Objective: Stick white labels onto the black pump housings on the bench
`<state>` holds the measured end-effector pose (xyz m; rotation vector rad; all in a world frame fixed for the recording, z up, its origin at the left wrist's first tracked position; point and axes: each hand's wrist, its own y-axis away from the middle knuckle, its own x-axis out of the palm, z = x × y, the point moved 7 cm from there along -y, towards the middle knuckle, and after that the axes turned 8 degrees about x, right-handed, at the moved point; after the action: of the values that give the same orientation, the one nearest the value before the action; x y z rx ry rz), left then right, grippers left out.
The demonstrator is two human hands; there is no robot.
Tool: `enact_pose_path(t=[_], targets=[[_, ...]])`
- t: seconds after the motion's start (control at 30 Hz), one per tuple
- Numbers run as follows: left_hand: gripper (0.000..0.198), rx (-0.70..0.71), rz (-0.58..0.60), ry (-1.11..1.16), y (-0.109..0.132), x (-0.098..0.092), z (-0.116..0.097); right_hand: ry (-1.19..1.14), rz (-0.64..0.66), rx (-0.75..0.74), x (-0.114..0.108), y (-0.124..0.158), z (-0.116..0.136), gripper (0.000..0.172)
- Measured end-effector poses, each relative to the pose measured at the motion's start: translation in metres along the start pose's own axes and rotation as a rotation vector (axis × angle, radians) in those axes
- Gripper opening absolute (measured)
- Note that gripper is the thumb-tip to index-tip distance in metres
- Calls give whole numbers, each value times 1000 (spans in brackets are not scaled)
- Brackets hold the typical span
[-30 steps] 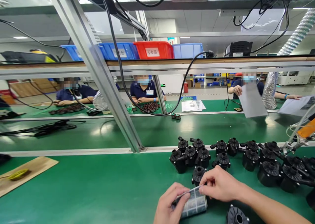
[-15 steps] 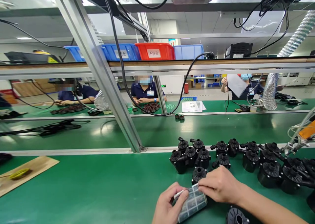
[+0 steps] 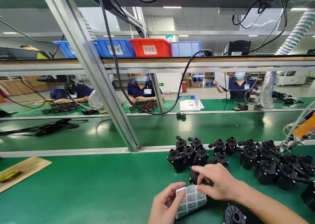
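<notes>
My left hand (image 3: 167, 202) grips a curled sheet of labels (image 3: 190, 201), a grid of grey rectangles with pale lines, between thumb and fingers. At the sheet's upper right edge is my right hand (image 3: 216, 181), its index finger stretched out and apart from the thumb. The thumb tip touches or nearly touches the sheet. A thin sliver shows by the index fingertip, too small to make out. Just behind the hands stands a black pump housing (image 3: 194, 176), partly covered by the right hand. Another black pump housing (image 3: 233, 214) is below the right wrist, cut off by the frame.
Several black pumps (image 3: 265, 171) stand in clusters at the right of the green bench (image 3: 98, 188). A slanted metal post (image 3: 108, 96) rises ahead. Brown cardboard (image 3: 29, 171) with a yellow coil lies left. Co-workers (image 3: 145, 89) sit across, beneath a shelf bearing bins (image 3: 150, 48).
My right hand has opened from a pinch at the sheet's top edge, with the index finger now extended. The left hand still holds the sheet, now tilted differently. The view has shifted slightly.
</notes>
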<state>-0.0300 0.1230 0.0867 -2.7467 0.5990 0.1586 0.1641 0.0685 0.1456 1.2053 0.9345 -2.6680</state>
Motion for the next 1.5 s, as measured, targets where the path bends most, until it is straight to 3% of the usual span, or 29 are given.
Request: enact_pose_path(t=[0.1,0.3,0.43,0.53,0.63,0.77,0.97,1.07,1.2,1.5], targets=[[53,4,-14,20,1,0,2,-22,-12,-14,-1,0,4,80],[43,145,-19,-125,1,-2,-9,-170,-42,-54,-2,1,20,71],[37,212,-7,-195,2,-4,-13,-422,-13,240,-2,-1,8,79],[32,281,-22,-206,4,-5,-18,-399,42,465,-3,1,0,94],[31,361,-43,-203,6,-7,-23,-384,134,540,-2,2,3,100],[32,401,-30,-192,7,-5,-27,-406,175,530,1,3,8,98],[37,339,-36,-199,5,-4,-23,-378,52,370,-5,-1,19,86],[41,398,-29,-201,7,-2,-24,-528,38,371,-4,1,21,97],[49,544,27,-243,13,7,-31,-671,145,386,10,4,24,117],[59,688,83,-346,20,18,-40,-666,129,414,17,4,22,119]])
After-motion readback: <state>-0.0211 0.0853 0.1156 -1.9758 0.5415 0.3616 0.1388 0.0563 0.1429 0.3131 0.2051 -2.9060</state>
